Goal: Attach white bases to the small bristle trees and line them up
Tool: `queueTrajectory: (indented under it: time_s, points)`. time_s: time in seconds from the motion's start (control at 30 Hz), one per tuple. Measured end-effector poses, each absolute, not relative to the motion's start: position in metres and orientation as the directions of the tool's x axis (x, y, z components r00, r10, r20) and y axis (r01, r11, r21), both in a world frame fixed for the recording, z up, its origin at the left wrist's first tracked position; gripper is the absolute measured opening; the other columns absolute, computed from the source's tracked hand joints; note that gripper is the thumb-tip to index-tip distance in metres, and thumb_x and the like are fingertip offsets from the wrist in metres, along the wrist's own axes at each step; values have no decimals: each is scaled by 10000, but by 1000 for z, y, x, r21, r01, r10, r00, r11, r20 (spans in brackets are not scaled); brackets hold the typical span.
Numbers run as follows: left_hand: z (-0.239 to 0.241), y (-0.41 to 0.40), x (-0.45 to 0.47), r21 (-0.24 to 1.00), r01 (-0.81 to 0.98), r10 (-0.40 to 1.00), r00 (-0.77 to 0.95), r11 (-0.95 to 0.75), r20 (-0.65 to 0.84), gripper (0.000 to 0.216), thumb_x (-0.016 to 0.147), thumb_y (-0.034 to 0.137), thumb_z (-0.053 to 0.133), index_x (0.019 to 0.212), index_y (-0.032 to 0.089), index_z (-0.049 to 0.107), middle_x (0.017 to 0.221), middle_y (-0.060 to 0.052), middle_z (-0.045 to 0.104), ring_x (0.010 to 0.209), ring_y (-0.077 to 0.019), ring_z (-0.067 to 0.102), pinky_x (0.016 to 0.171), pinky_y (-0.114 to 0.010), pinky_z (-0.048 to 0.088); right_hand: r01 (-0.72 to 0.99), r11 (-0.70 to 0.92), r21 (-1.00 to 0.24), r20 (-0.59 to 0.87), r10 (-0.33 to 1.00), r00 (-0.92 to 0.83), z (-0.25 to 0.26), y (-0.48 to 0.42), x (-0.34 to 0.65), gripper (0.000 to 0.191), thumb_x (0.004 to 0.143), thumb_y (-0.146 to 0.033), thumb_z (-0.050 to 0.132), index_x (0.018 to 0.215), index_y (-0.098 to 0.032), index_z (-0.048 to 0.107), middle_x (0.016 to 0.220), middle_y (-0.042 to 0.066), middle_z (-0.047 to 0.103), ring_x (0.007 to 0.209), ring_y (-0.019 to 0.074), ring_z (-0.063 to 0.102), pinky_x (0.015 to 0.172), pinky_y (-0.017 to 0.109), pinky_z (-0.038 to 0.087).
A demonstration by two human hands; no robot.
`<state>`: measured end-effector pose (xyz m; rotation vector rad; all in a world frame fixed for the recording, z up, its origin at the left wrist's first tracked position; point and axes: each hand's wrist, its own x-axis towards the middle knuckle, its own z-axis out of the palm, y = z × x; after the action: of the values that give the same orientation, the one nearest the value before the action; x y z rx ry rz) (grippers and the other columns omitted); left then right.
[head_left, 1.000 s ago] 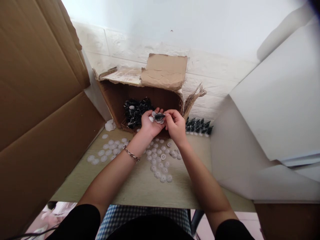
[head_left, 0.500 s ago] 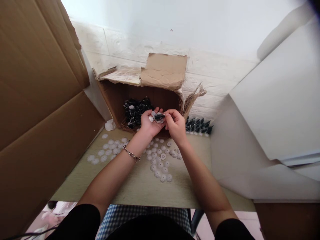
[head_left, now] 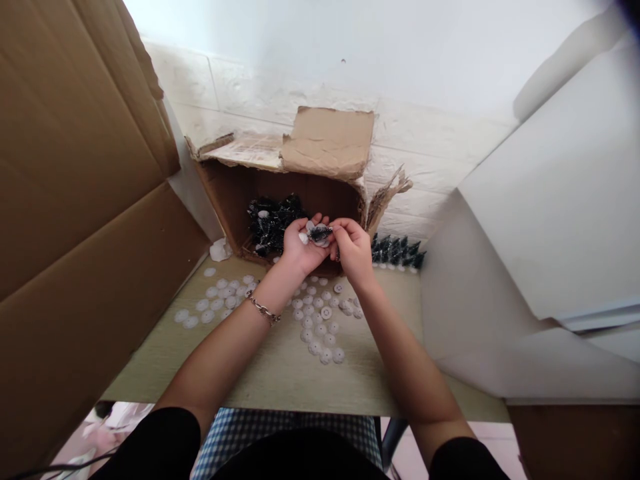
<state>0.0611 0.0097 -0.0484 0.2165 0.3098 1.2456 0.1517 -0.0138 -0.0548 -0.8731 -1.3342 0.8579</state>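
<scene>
My left hand (head_left: 299,252) lies palm up in front of the cardboard box, cupping several white round bases (head_left: 304,237). Over that palm, a small dark-green bottle-brush tree (head_left: 319,233) with frosted tips lies on its side. My right hand (head_left: 354,252) pinches it at its right end between thumb and fingertips. Something small and dark also shows under the right fingers, too small to make out. Below the hands, many loose white bases (head_left: 320,329) are spread over the table (head_left: 260,373), some partly hidden by the left forearm.
A torn cardboard box (head_left: 327,143) lies open towards me, holding a heap of dark trees (head_left: 275,223). Several finished-looking trees on white bases (head_left: 397,252) stand in rows at the right. Tall cardboard (head_left: 75,167) on the left and white sheets (head_left: 500,293) on the right enclose the table.
Both hands stay in nearly the same place. The tree between them has shifted slightly to the right, and the right fingers have moved a little around its end.
</scene>
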Motion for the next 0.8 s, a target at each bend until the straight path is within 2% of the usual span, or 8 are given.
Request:
queueTrajectory:
  time_s: [0.3, 0.47, 0.67, 0.8]
  points:
    - [-48, 7, 64, 350, -889, 955, 282, 297, -95, 157, 655, 181, 376, 651, 127, 523, 629, -60, 565, 503, -134, 522, 432, -237, 379, -56, 436, -898, 435, 900, 40, -55, -14, 152, 169, 738, -342, 451, 760, -178, 490, 561, -48, 469, 326, 18, 372, 304, 152, 295]
    - [-51, 8, 64, 345, -892, 955, 293, 291, -48, 165, 658, 187, 373, 646, 123, 524, 586, -51, 552, 449, -118, 495, 383, -216, 350, -17, 419, -908, 419, 908, 21, -54, -14, 151, 197, 739, -355, 446, 784, -173, 508, 569, -43, 471, 336, 14, 368, 309, 148, 294]
    - [-48, 8, 65, 307, -913, 963, 247, 268, -104, 130, 646, 167, 380, 584, 134, 489, 560, -51, 546, 527, -139, 539, 485, -241, 422, 14, 428, -904, 428, 904, 10, -52, -16, 152, 240, 719, -383, 469, 820, -178, 545, 575, -37, 496, 341, 17, 365, 316, 155, 297]
    - [-45, 6, 63, 266, -920, 954, 252, 288, -162, 92, 628, 148, 392, 585, 144, 474, 564, -40, 540, 576, -141, 550, 571, -261, 444, 29, 411, -911, 407, 909, -94, -47, -18, 157, 272, 697, -399, 498, 824, -175, 585, 442, -58, 441, 332, 33, 355, 326, 165, 285]
